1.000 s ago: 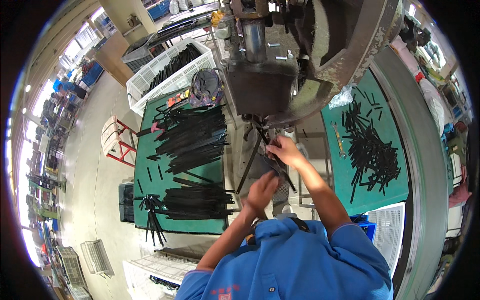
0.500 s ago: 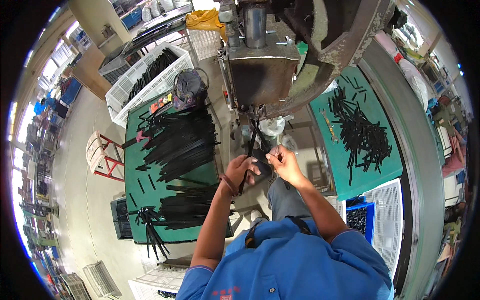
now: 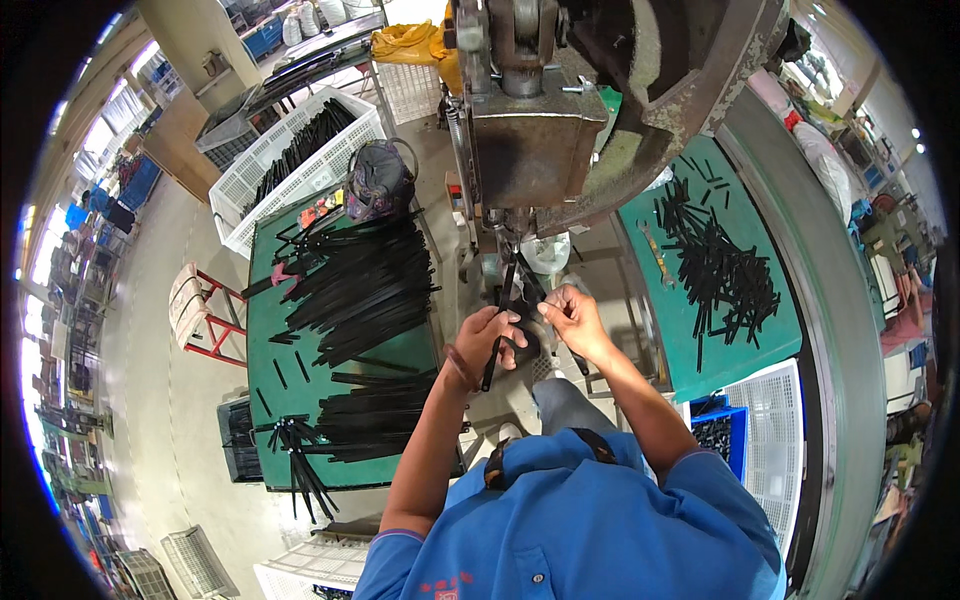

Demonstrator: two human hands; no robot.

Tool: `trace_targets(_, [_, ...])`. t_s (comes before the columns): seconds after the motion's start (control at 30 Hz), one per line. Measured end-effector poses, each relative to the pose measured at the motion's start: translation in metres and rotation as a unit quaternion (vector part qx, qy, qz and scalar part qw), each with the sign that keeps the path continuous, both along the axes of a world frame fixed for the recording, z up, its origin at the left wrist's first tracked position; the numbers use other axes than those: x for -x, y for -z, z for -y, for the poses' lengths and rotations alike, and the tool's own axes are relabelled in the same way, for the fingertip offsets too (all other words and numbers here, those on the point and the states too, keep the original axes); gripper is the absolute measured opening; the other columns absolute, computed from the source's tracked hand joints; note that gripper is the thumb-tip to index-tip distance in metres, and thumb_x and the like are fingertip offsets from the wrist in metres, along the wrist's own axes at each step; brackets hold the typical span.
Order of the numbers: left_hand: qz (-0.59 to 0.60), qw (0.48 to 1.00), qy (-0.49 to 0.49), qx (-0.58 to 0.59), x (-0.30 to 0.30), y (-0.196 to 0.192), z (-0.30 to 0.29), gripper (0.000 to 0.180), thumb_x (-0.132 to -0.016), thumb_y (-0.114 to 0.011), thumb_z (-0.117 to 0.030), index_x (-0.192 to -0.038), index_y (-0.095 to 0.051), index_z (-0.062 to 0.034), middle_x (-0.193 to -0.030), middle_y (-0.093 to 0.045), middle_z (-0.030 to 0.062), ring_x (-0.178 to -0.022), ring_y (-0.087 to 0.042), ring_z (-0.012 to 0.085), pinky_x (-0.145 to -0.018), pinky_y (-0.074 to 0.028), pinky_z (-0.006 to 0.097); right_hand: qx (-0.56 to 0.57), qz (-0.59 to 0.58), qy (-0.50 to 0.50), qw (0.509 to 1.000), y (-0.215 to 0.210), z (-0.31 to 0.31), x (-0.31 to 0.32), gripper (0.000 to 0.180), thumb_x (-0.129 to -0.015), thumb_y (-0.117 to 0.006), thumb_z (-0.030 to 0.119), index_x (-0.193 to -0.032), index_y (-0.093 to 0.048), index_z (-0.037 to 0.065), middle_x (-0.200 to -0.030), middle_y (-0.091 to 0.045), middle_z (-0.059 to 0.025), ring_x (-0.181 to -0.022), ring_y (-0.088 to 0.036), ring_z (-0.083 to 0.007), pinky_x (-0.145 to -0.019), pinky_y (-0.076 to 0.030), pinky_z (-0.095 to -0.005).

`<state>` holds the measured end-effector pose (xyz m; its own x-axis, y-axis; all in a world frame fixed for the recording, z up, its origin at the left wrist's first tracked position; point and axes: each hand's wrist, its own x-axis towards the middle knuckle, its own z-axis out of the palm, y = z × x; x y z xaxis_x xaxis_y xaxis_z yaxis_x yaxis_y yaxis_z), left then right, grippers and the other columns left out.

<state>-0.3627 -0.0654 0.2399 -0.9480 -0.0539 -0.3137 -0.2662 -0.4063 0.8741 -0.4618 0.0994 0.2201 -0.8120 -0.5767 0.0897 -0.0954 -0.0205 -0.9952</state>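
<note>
I'm holding a black strip (image 3: 497, 325) in my left hand (image 3: 490, 338) under the press (image 3: 525, 150), my right hand (image 3: 570, 318) pinching its top; fingers near the die are risking a crush.

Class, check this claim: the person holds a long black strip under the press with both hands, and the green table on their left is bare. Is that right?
Not quite. The head view shows the left green table piled with black strips, not bare. The left hand and right hand do hold a long black strip under the press.
</note>
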Motion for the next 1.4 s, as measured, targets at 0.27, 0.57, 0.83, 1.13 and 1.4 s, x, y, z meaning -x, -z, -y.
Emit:
trace_targets(0.27, [-0.030,0.996,-0.081,-0.031,0.024,0.008,-0.013,0.029,-0.094,-0.047,-0.026,-0.109,-0.051,-0.0028,-0.090,-0.063,0.0048,-0.058,-0.058,0.0105,-0.051,-0.048,0.022,-0.023,-0.058,-0.051,0.997,0.006,-0.029,-0.024,0.014,-0.084,-0.062,0.008,-0.079,-0.050,0.002,-0.063,-0.047,0.0024,-0.055,-0.038,-0.0036,-0.047,-0.033,-0.0223])
trace_targets(0.57, [-0.037,0.975,-0.215,-0.035,0.035,0.033,-0.047,0.020,-0.094,-0.048,-0.023,-0.094,-0.056,-0.0038,-0.077,-0.064,0.0047,-0.044,-0.044,0.0057,-0.039,-0.033,0.021,0.003,-0.056,-0.065,0.996,0.024,-0.054,-0.020,0.011,-0.081,-0.063,0.003,-0.081,-0.052,0.002,-0.074,-0.055,-0.0012,-0.065,-0.050,-0.0069,-0.056,-0.043,-0.0221])
trace_targets(0.83, [-0.014,0.969,-0.244,-0.024,0.040,0.029,-0.050,0.020,-0.093,-0.049,-0.025,-0.093,-0.054,-0.0059,-0.076,-0.061,0.0047,-0.042,-0.043,0.0072,-0.037,-0.032,0.020,0.043,0.053,-0.026,0.997,-0.004,-0.002,0.055,0.012,-0.084,-0.062,0.009,-0.084,-0.051,0.003,-0.065,-0.049,0.0026,-0.055,-0.044,-0.0037,-0.047,-0.038,-0.0189])
trace_targets(1.13, [0.035,0.969,-0.242,-0.029,0.040,0.045,-0.049,0.019,-0.092,-0.050,-0.025,-0.088,-0.054,-0.0065,-0.075,-0.064,0.0053,-0.042,-0.044,0.0065,-0.037,-0.034,0.021,-0.068,0.017,-0.024,0.997,0.011,0.067,0.079,0.024,-0.081,-0.065,0.026,-0.073,-0.060,0.004,-0.065,-0.057,0.0003,-0.054,-0.053,-0.0092,-0.049,-0.040,-0.0265])
trace_targets(1.4, [0.034,0.967,-0.251,-0.041,0.041,0.049,-0.051,0.021,-0.092,-0.051,-0.026,-0.094,-0.054,-0.0056,-0.076,-0.063,0.0058,-0.042,-0.043,0.0067,-0.037,-0.032,0.021,0.031,0.305,-0.051,0.950,0.005,0.066,0.084,0.009,-0.081,-0.061,0.019,-0.079,-0.057,0.011,-0.068,-0.054,0.0032,-0.059,-0.052,-0.0077,-0.054,-0.046,-0.0234])
